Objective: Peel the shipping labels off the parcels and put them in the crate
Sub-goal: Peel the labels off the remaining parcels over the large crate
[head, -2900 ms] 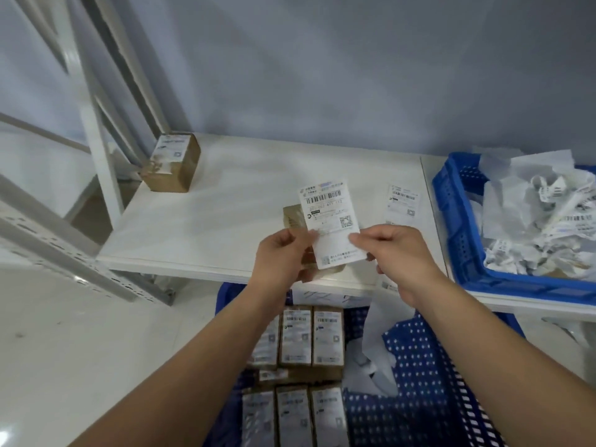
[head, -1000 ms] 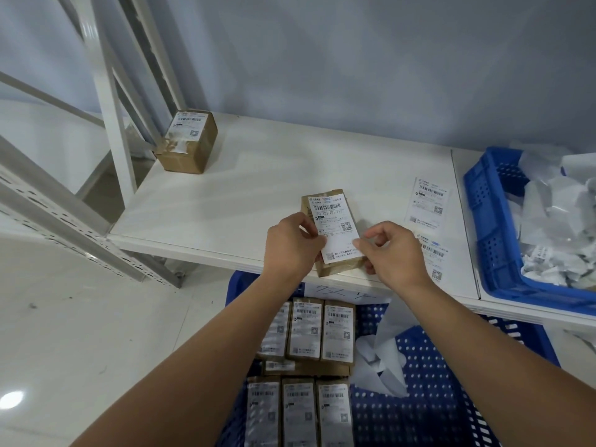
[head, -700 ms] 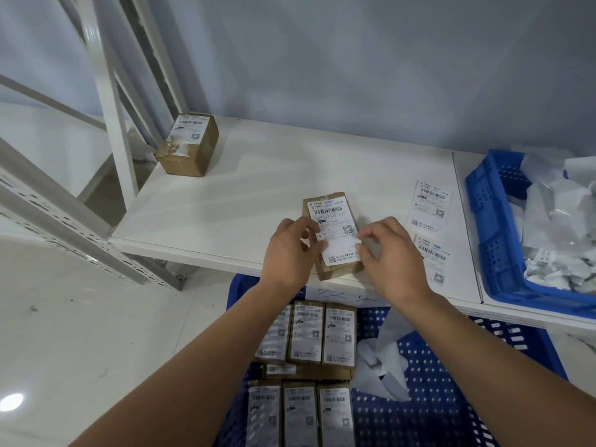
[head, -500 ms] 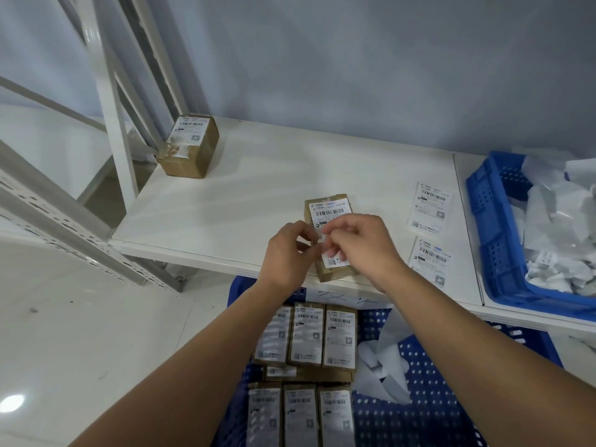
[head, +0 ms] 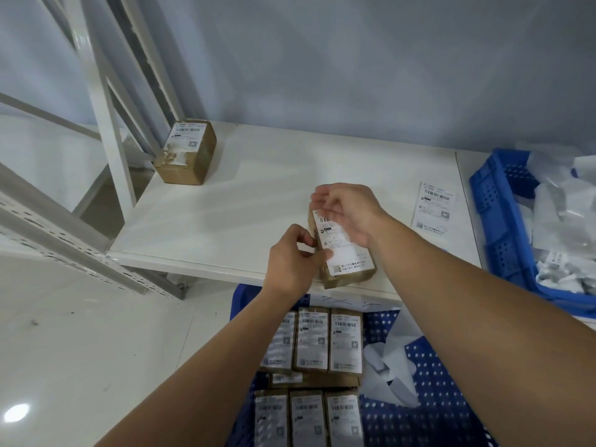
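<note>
A small brown parcel (head: 350, 276) lies near the front edge of the white table (head: 242, 204), with a white shipping label (head: 346, 258) on its top face. My left hand (head: 290, 256) grips the parcel by its left edge, thumb on the label. My right hand (head: 350, 209) lies over the far half of the label with relaxed, fairly straight fingers, blurred by motion. Another loose label (head: 433, 208) lies flat on the table to the right. A blue crate (head: 496, 204) at the right holds a heap of crumpled white paper.
A second labelled parcel (head: 187, 153) stands at the table's back left, beside a white rack upright (head: 103, 101). Below the table's front edge a blue perforated crate (head: 435, 414) holds several labelled parcels (head: 345, 341) in rows and some white paper strips.
The label held up in both hands earlier now lies on the parcel. My right hand has slid from the label's right edge across to its far end; my left hand stays on the left edge.
</note>
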